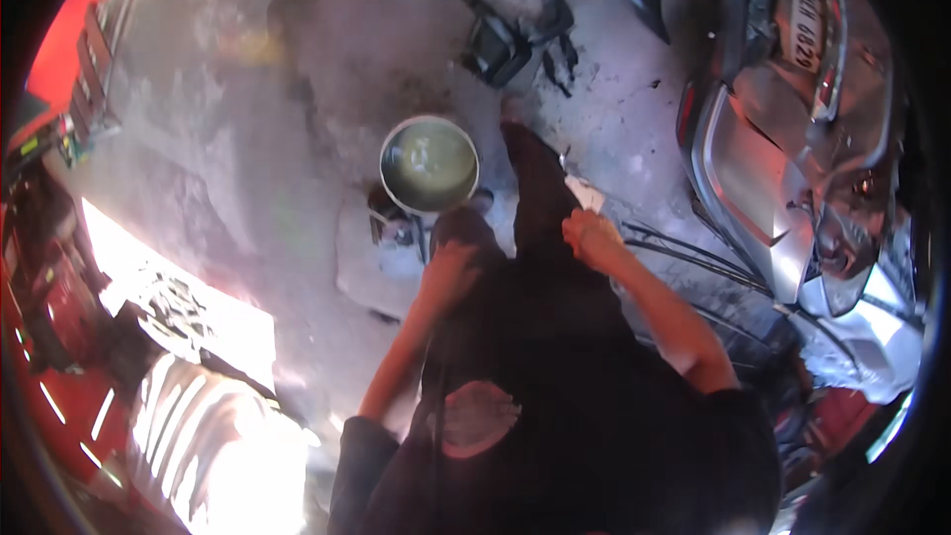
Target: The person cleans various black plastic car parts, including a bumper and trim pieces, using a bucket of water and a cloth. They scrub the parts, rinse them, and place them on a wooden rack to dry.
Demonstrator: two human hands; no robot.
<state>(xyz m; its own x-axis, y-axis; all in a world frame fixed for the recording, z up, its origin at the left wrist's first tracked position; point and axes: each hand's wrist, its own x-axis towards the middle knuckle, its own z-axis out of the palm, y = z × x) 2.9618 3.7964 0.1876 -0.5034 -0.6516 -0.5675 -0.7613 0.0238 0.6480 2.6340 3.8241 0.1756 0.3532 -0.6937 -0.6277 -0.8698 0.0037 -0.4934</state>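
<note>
My left hand is at the dark trouser leg over my left thigh; its fingers are too dim and blurred to make out. Beside my right thigh is my right hand, its fingers curled closed against the trouser fabric. Whatever they grip, if anything, is hidden. Just beyond my left knee stands a round metal bowl with yellowish-green liquid in it. Neither hand touches the bowl. A small pale tan piece shows on the floor right behind my right hand.
Black plastic parts lie on the stained concrete floor ahead. To the right are a removed silver bumper and black cables. Red panels edge the left, with a bright white sheet bearing small parts below.
</note>
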